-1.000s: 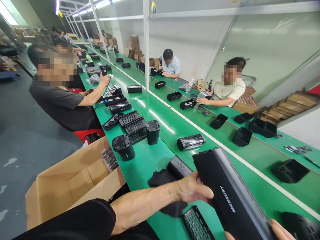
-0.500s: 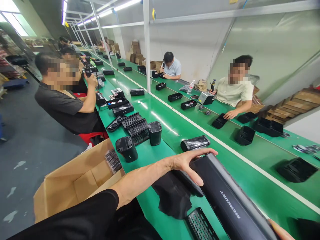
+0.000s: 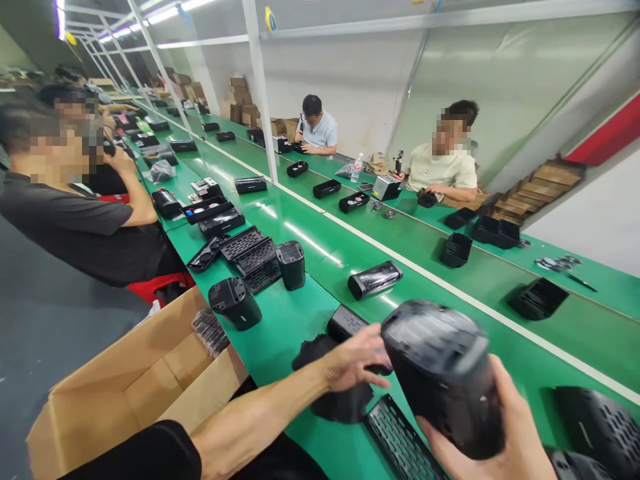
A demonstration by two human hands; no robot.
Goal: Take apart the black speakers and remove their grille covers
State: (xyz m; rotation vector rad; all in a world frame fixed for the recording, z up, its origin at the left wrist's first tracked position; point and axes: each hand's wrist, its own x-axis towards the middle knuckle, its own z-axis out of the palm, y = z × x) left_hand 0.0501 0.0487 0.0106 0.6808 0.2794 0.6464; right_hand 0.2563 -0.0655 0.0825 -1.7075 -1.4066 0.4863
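Observation:
My right hand (image 3: 517,430) is wrapped round a black speaker housing (image 3: 443,380), tilted on end so that its blurred end face points up and towards me. At its left side is my left hand (image 3: 353,363), open with fingers spread; I cannot tell whether the fingertips touch it. Under my left wrist lies a crumpled black cloth (image 3: 345,403). A black speaker with a mesh front (image 3: 344,321) lies just beyond that hand, partly hidden. Below the held housing a slotted black grille (image 3: 400,440) rests on the green bench.
Two black housings stand upright (image 3: 235,303) (image 3: 291,265) to the left, beside stacked grilles (image 3: 253,257). A cardboard box (image 3: 125,373) sits against the bench. On the green belt (image 3: 310,233) lie several housings. One co-worker (image 3: 75,207) sits at left, others across the belt.
The housing has turned from lying lengthwise, lettering visible, to standing on end. My left hand has come off its end and moved left; my right hand has come further into view. The view has swung right.

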